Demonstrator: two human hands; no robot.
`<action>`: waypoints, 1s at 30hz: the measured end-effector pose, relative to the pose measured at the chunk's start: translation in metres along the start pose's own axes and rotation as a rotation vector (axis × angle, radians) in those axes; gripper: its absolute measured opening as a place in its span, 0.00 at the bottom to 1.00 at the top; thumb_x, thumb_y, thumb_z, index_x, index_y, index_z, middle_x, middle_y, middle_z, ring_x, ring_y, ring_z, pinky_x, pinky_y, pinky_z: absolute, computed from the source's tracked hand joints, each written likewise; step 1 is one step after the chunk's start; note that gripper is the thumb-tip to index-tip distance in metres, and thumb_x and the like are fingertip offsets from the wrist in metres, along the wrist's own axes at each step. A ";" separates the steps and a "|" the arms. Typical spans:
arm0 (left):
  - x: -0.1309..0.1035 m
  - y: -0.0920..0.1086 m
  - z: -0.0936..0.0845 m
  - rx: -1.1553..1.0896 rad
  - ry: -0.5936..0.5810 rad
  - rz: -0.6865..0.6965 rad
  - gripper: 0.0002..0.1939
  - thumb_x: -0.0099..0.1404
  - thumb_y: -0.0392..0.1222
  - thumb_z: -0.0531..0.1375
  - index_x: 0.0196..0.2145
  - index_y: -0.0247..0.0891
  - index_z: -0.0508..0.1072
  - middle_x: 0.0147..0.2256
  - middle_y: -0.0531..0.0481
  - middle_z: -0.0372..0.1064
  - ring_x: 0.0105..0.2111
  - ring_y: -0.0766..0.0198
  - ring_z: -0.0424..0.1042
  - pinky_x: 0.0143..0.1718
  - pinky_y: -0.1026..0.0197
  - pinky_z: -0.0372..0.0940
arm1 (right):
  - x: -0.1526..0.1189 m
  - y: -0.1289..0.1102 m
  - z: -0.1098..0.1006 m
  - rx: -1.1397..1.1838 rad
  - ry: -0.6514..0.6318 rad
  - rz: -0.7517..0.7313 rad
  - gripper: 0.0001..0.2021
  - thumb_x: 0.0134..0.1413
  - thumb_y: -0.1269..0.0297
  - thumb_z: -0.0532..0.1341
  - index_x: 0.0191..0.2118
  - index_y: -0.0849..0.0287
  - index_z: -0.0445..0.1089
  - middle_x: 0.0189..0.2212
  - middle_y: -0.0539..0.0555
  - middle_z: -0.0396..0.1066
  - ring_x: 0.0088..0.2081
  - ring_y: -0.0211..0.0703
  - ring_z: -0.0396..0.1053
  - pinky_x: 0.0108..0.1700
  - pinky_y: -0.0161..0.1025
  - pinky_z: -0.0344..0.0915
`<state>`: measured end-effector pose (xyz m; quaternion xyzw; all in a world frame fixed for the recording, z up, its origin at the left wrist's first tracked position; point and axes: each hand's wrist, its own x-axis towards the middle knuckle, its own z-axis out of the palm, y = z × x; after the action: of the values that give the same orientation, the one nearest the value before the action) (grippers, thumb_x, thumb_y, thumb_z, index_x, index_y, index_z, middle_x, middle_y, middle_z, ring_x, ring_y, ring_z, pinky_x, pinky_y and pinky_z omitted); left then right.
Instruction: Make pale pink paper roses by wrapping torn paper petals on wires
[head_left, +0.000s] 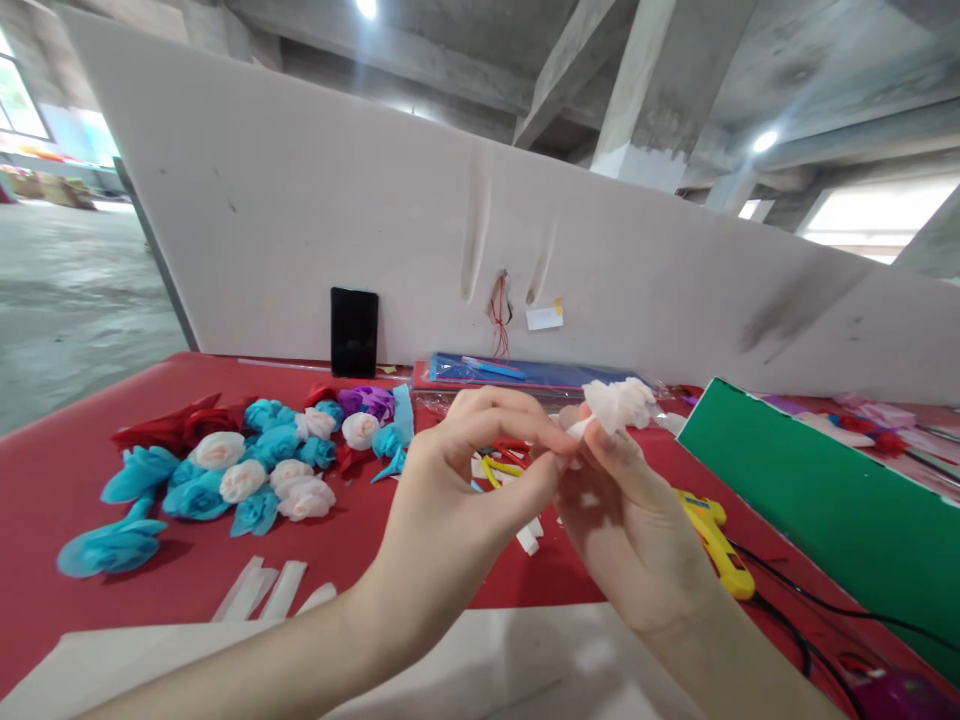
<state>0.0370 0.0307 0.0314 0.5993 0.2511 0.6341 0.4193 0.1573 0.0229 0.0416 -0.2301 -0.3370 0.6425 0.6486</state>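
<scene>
A pale pink fabric flower is held up over the red table. My right hand pinches its base between thumb and fingers. Close against it, my left hand has thumb and index finger pressed together at the narrow lower end of the flower; the exact contact is hard to make out. Blue, white, red and purple cloth flowers lie in a group to the left. Pale strips rest on the table nearer to me.
Behind my hands lie yellow-handled pliers. A yellow glue gun with black cables is at the right, beside a green board. A black phone leans on the white partition. White paper covers the near edge.
</scene>
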 end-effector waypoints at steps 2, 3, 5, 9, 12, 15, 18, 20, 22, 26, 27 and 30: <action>0.002 0.000 -0.002 0.100 0.007 0.147 0.11 0.55 0.28 0.62 0.25 0.44 0.79 0.29 0.56 0.70 0.34 0.65 0.69 0.39 0.60 0.63 | -0.001 0.001 0.001 0.003 0.018 0.011 0.11 0.27 0.68 0.78 0.19 0.53 0.77 0.20 0.40 0.75 0.23 0.23 0.70 0.28 0.18 0.69; 0.003 0.000 -0.003 0.149 0.010 0.212 0.12 0.55 0.27 0.62 0.25 0.44 0.79 0.29 0.55 0.69 0.34 0.65 0.68 0.38 0.59 0.63 | -0.001 0.001 0.001 0.000 0.034 0.018 0.11 0.26 0.67 0.79 0.20 0.53 0.77 0.20 0.40 0.75 0.22 0.23 0.69 0.28 0.18 0.69; 0.004 0.000 -0.004 0.254 0.015 0.324 0.13 0.55 0.25 0.61 0.26 0.43 0.79 0.29 0.55 0.68 0.33 0.64 0.67 0.39 0.57 0.62 | 0.000 0.002 0.001 -0.010 0.064 0.029 0.12 0.24 0.67 0.79 0.21 0.53 0.78 0.21 0.40 0.75 0.23 0.24 0.69 0.29 0.19 0.69; 0.004 -0.004 -0.005 0.392 0.009 0.432 0.15 0.54 0.24 0.60 0.26 0.44 0.78 0.28 0.55 0.67 0.31 0.64 0.65 0.41 0.54 0.59 | 0.000 0.002 0.000 -0.100 0.009 -0.049 0.10 0.29 0.66 0.78 0.24 0.53 0.79 0.24 0.42 0.76 0.26 0.26 0.70 0.30 0.19 0.69; 0.005 -0.009 -0.004 0.312 -0.040 0.287 0.14 0.53 0.26 0.59 0.23 0.44 0.77 0.28 0.54 0.66 0.32 0.61 0.65 0.40 0.52 0.59 | -0.003 0.000 -0.005 -0.339 -0.107 -0.278 0.05 0.42 0.67 0.73 0.27 0.49 0.80 0.25 0.44 0.76 0.27 0.30 0.69 0.28 0.25 0.68; 0.009 -0.012 -0.007 0.228 -0.036 0.183 0.11 0.53 0.28 0.59 0.20 0.43 0.74 0.28 0.54 0.66 0.32 0.60 0.64 0.38 0.54 0.59 | -0.008 -0.003 -0.009 -0.652 -0.125 -0.602 0.11 0.47 0.74 0.69 0.31 0.46 0.80 0.29 0.44 0.77 0.30 0.34 0.68 0.31 0.31 0.68; 0.014 -0.008 -0.013 0.206 -0.013 0.173 0.11 0.54 0.28 0.58 0.20 0.43 0.73 0.28 0.55 0.66 0.32 0.62 0.64 0.37 0.57 0.59 | -0.011 -0.007 -0.008 -0.895 -0.131 -0.891 0.15 0.45 0.81 0.67 0.33 0.51 0.79 0.30 0.46 0.78 0.32 0.36 0.68 0.35 0.34 0.67; 0.017 -0.002 -0.018 0.198 -0.015 0.172 0.12 0.55 0.29 0.57 0.22 0.44 0.74 0.29 0.55 0.66 0.33 0.63 0.65 0.37 0.59 0.60 | -0.013 -0.009 -0.005 -1.000 -0.157 -1.032 0.13 0.46 0.83 0.67 0.32 0.56 0.78 0.29 0.48 0.77 0.31 0.36 0.68 0.34 0.35 0.66; 0.018 0.005 -0.022 0.191 -0.043 0.174 0.13 0.57 0.30 0.56 0.24 0.46 0.75 0.30 0.56 0.68 0.35 0.63 0.66 0.37 0.61 0.61 | -0.015 -0.010 -0.001 -1.070 -0.172 -1.116 0.10 0.46 0.83 0.66 0.30 0.59 0.76 0.27 0.49 0.76 0.30 0.37 0.68 0.34 0.36 0.66; 0.015 0.019 -0.025 0.138 -0.159 0.109 0.12 0.63 0.33 0.57 0.32 0.48 0.77 0.35 0.55 0.72 0.36 0.63 0.70 0.34 0.65 0.65 | -0.021 -0.013 0.008 -1.069 -0.126 -1.001 0.10 0.47 0.81 0.66 0.29 0.57 0.77 0.25 0.46 0.76 0.28 0.35 0.66 0.32 0.34 0.65; 0.013 0.021 -0.025 0.126 -0.177 0.089 0.11 0.63 0.34 0.57 0.33 0.48 0.77 0.35 0.55 0.73 0.35 0.63 0.71 0.32 0.66 0.66 | -0.023 -0.014 0.009 -1.053 -0.100 -0.920 0.10 0.47 0.80 0.66 0.29 0.55 0.77 0.25 0.45 0.76 0.27 0.34 0.65 0.31 0.34 0.64; 0.009 0.026 -0.023 0.130 -0.192 0.052 0.09 0.65 0.37 0.58 0.34 0.49 0.77 0.32 0.55 0.74 0.29 0.66 0.72 0.28 0.70 0.66 | -0.026 -0.017 0.012 -1.031 -0.020 -0.720 0.09 0.46 0.75 0.68 0.27 0.51 0.78 0.21 0.42 0.74 0.25 0.34 0.62 0.28 0.32 0.62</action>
<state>0.0090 0.0292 0.0545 0.6896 0.2347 0.5667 0.3849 0.1616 -0.0061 0.0584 -0.3793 -0.6659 0.1407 0.6268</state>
